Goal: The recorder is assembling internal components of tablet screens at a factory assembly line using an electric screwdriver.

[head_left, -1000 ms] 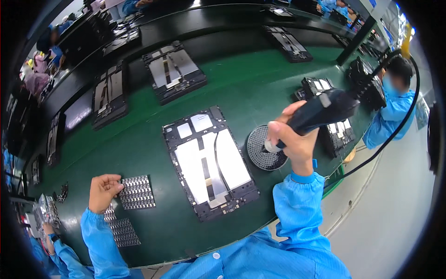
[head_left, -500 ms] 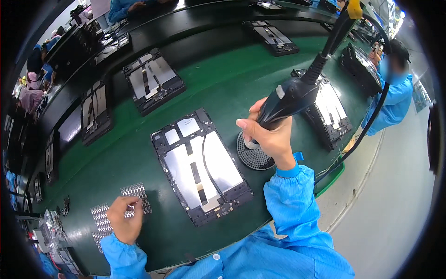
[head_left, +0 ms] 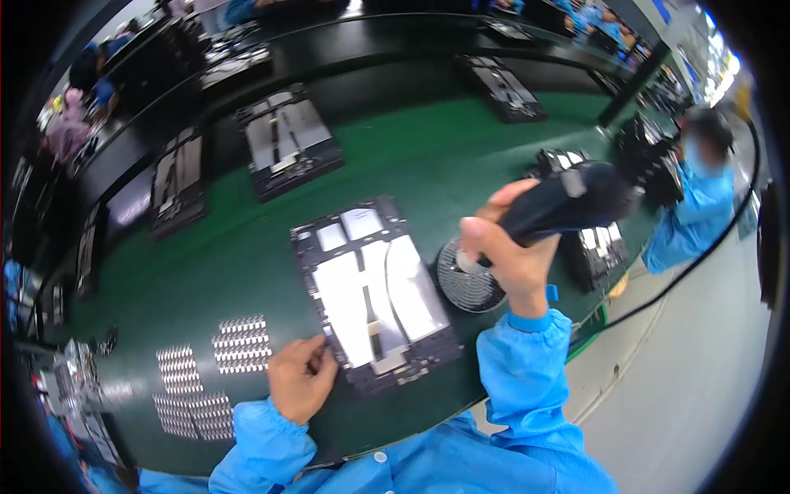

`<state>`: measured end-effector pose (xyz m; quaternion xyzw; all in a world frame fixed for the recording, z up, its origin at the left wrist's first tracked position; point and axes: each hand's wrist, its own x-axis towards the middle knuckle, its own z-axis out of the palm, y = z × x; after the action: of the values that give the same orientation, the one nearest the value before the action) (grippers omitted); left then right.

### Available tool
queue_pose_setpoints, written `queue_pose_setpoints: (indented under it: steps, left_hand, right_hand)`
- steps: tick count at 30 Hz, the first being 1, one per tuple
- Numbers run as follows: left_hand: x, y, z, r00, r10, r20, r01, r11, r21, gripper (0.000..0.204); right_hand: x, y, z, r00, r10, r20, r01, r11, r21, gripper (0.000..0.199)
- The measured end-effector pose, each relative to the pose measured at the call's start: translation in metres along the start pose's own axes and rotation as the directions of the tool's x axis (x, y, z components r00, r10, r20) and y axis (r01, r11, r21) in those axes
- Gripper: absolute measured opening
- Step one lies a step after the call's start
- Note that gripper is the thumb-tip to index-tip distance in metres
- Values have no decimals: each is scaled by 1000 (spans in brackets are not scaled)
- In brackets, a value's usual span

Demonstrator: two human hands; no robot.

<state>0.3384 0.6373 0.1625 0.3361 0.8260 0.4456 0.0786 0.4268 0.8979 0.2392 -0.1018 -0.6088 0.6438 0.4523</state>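
My right hand (head_left: 520, 262) grips a black electric screwdriver (head_left: 569, 204), smeared by motion, and holds it over a round screw dish (head_left: 462, 288). An opened tablet (head_left: 339, 300), with silver battery panels in a black frame, lies right in front of me. At its lower left edge is my left hand (head_left: 300, 380), thumb and fingertips closed together against the frame. Whatever is between those fingertips, if anything, is too small to make out. Small metal pieces in rows (head_left: 242, 344) lie left of that hand, with more rows (head_left: 193, 416) nearer me.
More opened tablets lie farther off: one at the back left (head_left: 288, 148), one at the far left (head_left: 178, 185), one at the back right (head_left: 502, 89). Another (head_left: 599, 247) sits beyond the screwdriver. The screwdriver's cable (head_left: 691, 284) hangs at the right. A co-worker in blue (head_left: 695, 210) is there too.
My left hand has moved right, from the rows of metal pieces to the tablet's edge. The screwdriver has tilted over to the right in my right hand. The whole view has shifted slightly.
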Motion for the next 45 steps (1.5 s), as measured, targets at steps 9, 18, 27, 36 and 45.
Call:
queue_pose_setpoints:
  steps: [9, 18, 27, 36, 45]
  left_hand:
    - [3, -11, 4, 991, 132, -16, -133, 979, -156, 16]
    - [-1, -18, 4, 998, 65, -19, -67, 941, -332, 15]
    - [-1, -15, 7, 999, 15, -40, -30, 923, -384, 15]
    - [-3, -16, 4, 996, 90, -8, -85, 900, -427, 24]
    - [-23, 18, 2, 792, 596, 130, -600, 800, -12, 32]
  right_hand:
    - [5, 14, 104, 959, 73, 274, -115, 983, 142, 31]
    - [5, 47, 145, 898, 168, 408, -192, 981, 18, 29]
    - [4, 49, 145, 908, 125, 399, -172, 982, 83, 29]
    - [-4, 44, 146, 893, 203, 401, -210, 977, -26, 30]
    - [-5, 44, 149, 904, 233, 359, -231, 972, -51, 30]
